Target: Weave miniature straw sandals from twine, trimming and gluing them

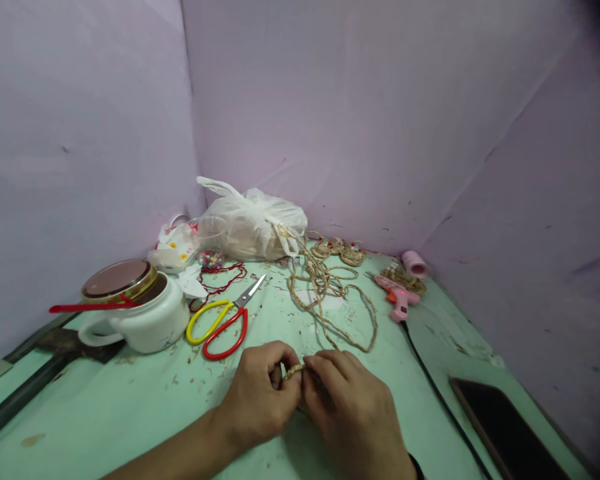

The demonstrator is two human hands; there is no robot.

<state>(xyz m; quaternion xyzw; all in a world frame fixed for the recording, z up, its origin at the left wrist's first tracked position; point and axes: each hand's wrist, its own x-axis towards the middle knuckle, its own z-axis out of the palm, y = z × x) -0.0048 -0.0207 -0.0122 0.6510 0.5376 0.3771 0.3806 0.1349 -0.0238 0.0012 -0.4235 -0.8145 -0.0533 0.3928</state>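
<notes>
Both hands meet at the front middle of the table, closed on a short visible stretch of braided straw cord (294,371). My left hand (265,393) pinches it between thumb and forefinger. Fingertips of my right hand (353,407) press against the cord from the other side, hiding much of it. Beyond the hands, a long loose length of the same cord (325,293) lies in loops. Scissors (226,320) with one yellow and one red handle rest to the left of it, their blades pointing away.
At left stand a white enamel mug (155,317) with a red stick across it and a hammer (45,367). A white plastic bag (255,223) and several coiled straw ornaments (350,255) sit at the back. A pink glue gun (397,297), its cord and a phone (505,427) lie right.
</notes>
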